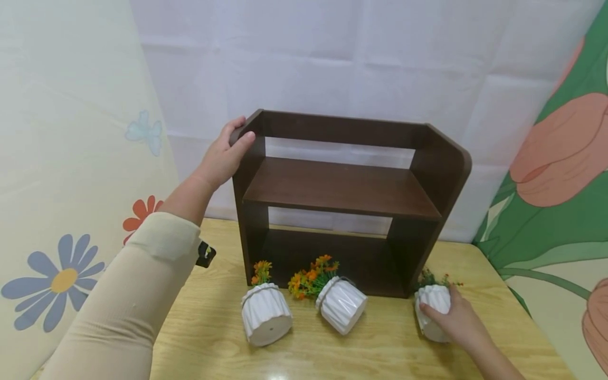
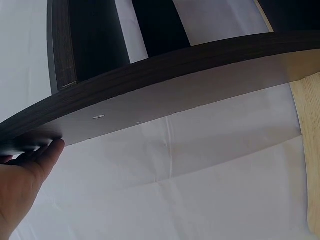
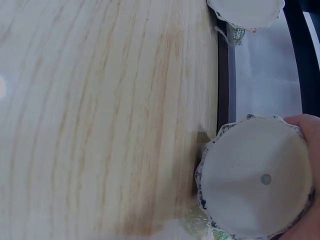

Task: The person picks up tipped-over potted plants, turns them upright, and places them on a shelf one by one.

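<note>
A dark brown two-tier shelf (image 1: 342,184) stands on the wooden table. My left hand (image 1: 227,155) grips the top front corner of its left side panel, thumb inside; in the left wrist view, fingers of that hand (image 2: 30,175) lie against the panel's outer face. At the shelf's right front, my right hand (image 1: 461,319) holds a white fluted flowerpot (image 1: 433,311) with small greenery. The right wrist view shows this pot's round base (image 3: 255,175) with a hole in it. Two more white pots with orange flowers lie tipped before the shelf, one left (image 1: 267,314) and one mid-front (image 1: 343,306).
The light wooden table (image 1: 204,322) runs under everything. Behind the shelf hangs a white cloth (image 1: 294,58). Flower-printed panels flank it on the left (image 1: 71,174) and right (image 1: 546,211). A small black object (image 1: 206,254) shows beside the left sleeve.
</note>
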Demonstrator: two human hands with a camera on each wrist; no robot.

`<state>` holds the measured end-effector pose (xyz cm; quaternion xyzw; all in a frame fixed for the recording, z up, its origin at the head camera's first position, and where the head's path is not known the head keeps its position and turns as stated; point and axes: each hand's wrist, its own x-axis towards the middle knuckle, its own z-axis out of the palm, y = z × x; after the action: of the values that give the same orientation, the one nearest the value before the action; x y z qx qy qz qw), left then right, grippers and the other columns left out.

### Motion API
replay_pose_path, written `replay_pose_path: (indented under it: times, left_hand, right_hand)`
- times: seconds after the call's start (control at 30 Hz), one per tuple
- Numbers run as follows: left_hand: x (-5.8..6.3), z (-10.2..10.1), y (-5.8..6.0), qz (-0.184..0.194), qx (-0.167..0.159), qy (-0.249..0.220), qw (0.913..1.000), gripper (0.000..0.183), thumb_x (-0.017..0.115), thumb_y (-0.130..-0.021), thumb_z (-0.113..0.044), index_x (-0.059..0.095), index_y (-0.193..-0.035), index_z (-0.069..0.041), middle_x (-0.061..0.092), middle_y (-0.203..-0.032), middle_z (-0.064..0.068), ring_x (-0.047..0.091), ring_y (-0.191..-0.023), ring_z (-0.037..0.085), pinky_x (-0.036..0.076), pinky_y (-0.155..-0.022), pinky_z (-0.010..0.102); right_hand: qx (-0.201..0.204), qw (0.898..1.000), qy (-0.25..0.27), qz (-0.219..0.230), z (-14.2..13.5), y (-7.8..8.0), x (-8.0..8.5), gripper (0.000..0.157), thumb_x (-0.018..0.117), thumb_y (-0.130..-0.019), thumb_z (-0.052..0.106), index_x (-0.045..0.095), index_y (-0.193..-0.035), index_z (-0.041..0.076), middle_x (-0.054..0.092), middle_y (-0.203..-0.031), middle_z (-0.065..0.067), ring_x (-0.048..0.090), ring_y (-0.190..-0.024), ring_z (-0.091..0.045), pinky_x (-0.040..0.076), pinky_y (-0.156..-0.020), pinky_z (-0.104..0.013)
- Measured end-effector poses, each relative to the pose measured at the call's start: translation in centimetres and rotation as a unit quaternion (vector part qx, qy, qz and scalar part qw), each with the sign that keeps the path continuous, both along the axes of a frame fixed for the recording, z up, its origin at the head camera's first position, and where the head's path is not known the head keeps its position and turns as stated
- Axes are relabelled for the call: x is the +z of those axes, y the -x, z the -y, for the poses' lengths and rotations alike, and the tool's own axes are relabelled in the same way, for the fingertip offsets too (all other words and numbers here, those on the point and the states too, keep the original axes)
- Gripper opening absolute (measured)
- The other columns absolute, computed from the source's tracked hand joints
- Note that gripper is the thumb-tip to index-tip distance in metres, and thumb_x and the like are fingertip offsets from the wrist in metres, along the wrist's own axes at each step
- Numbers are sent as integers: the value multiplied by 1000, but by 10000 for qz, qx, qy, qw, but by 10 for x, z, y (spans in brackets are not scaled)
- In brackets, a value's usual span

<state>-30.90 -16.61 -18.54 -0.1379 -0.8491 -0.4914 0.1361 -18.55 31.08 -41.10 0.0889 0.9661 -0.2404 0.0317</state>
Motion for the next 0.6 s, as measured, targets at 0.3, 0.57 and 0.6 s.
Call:
replay_pose_path:
  times: [0.3,0.57,0.6]
  left_hand:
    - [-1,0,3,-103,94,148,9998,61,30,-102,-47,19,-157,-24,35,-152,22,43,-127,38,32,-109,54]
    - [-2,-2,5,-136,78,127,9998,60,30,-102,-47,19,-156,-23,34,-152,23,43,-127,39,32,-108,55]
    - [-2,-2,5,-143,73,113,9998,60,30,-102,-46,19,-156,-22,34,-152,23,43,-127,39,32,-108,55]
  right_hand:
    - [-117,9998,79,155,0,-2,1,113,59,-87,60,7,-147,-19,24,-140,-51,37,-125,-63,41,-93,-67]
    - [-119,9999,88,-50,0,-7,-2,108,62,-87,56,11,-148,-18,25,-143,-48,34,-129,-60,38,-98,-67]
    - [-106,9999,90,-81,0,-9,-3,108,62,-87,56,11,-148,-17,25,-144,-47,34,-129,-60,38,-99,-67]
